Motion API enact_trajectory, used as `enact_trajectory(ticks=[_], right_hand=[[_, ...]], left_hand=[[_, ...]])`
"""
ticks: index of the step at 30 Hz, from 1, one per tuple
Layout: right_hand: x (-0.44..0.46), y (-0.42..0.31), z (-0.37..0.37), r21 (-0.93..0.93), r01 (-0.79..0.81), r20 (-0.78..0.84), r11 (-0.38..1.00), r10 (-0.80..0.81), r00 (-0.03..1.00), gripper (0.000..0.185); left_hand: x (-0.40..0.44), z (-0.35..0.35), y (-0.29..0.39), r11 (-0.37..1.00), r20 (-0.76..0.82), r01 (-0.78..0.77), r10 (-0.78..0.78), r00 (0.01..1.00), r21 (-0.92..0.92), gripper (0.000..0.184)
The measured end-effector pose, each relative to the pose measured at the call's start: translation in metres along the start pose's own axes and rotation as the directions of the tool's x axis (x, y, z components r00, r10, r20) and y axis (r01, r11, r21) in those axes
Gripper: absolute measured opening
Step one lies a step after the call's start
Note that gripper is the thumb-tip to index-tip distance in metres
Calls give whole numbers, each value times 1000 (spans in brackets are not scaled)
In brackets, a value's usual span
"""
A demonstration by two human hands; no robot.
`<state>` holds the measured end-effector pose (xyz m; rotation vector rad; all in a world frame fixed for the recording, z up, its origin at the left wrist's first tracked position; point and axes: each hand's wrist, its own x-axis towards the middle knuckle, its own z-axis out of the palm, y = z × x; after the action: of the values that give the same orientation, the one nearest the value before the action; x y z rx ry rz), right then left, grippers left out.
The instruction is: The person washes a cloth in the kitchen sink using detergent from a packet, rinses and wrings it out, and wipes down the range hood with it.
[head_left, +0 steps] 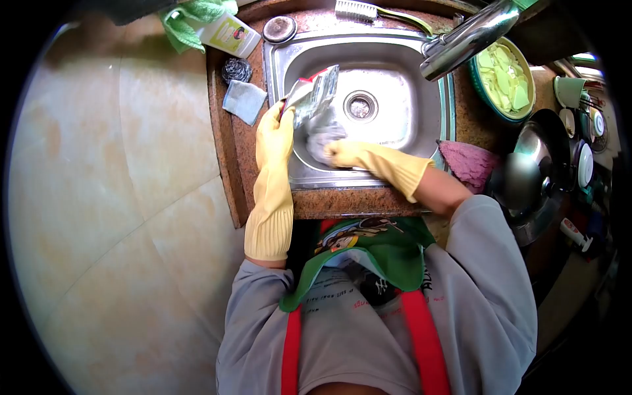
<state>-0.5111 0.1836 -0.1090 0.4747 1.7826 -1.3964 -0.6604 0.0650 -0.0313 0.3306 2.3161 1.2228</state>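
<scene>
My left hand [275,135], in a yellow rubber glove, is closed on a crinkled packet [317,95] with silver, dark and red parts. It tilts up over the left side of the steel sink [395,168]. My right hand [347,154], gloved the same way, is a fist at the sink's near left. From it a greyish, crumpled bundle [320,139] reaches up to the packet's lower end. Motion smears this bundle, so I cannot tell whether it is cloth or plastic, or whether it joins the packet.
A chrome faucet [464,43] overhangs the sink's right. Left are a blue-white sponge [244,102], steel scrubber [236,70], round lidded container [280,29] and labelled bottle [229,36]. A brush [359,10] lies behind. Right are a bowl of pale green slices [503,79], pink cloth [469,164] and pan [526,184].
</scene>
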Motion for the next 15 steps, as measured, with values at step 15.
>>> enact_trajectory(ticks=[15], right_hand=[[-65, 0, 74, -702, -18, -409, 712, -383, 828, 28]], left_hand=[[12, 10, 30, 989, 87, -103, 94, 992, 104, 40]])
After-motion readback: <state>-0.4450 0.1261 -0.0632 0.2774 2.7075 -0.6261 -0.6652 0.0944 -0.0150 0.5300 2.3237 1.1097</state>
